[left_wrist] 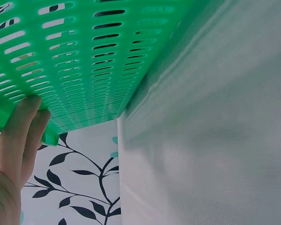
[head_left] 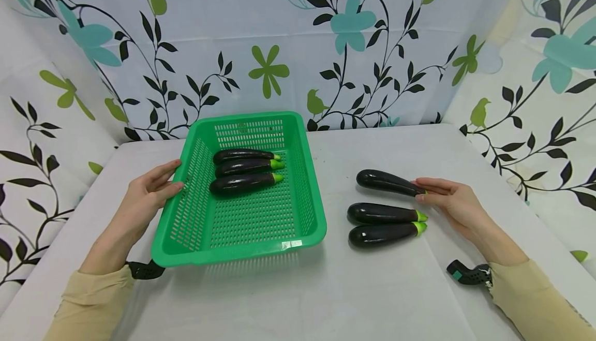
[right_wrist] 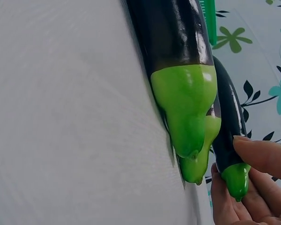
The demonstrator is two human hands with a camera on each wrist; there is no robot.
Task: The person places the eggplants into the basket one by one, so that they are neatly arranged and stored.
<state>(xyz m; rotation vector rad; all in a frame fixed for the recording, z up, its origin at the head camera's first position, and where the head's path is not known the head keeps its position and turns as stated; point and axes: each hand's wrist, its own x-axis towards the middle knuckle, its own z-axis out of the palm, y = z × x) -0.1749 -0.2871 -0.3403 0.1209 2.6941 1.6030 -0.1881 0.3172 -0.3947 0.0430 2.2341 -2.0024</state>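
A green plastic basket [head_left: 253, 253] stands left of the middle, with three dark eggplants [head_left: 242, 183] lying side by side inside it. My left hand [head_left: 149, 191] holds the basket's left rim, thumb at the top; the left wrist view shows the fingers [left_wrist: 25, 126] against the outside of the slotted wall. On the right, my right hand [head_left: 453, 204] pinches the farthest eggplant [head_left: 386, 181] near its green stem end. In the right wrist view that green cap [right_wrist: 236, 180] shows between thumb and fingers. Two more eggplants [head_left: 384, 212] lie just nearer on the table.
The white-covered table [head_left: 298, 299] carries the basket and the loose eggplants. Behind and at both sides hang patterned cloths [head_left: 279, 20] with leaves, flowers and birds. A black wrist strap [head_left: 467, 273] sits at the right sleeve, another [head_left: 146, 270] at the left.
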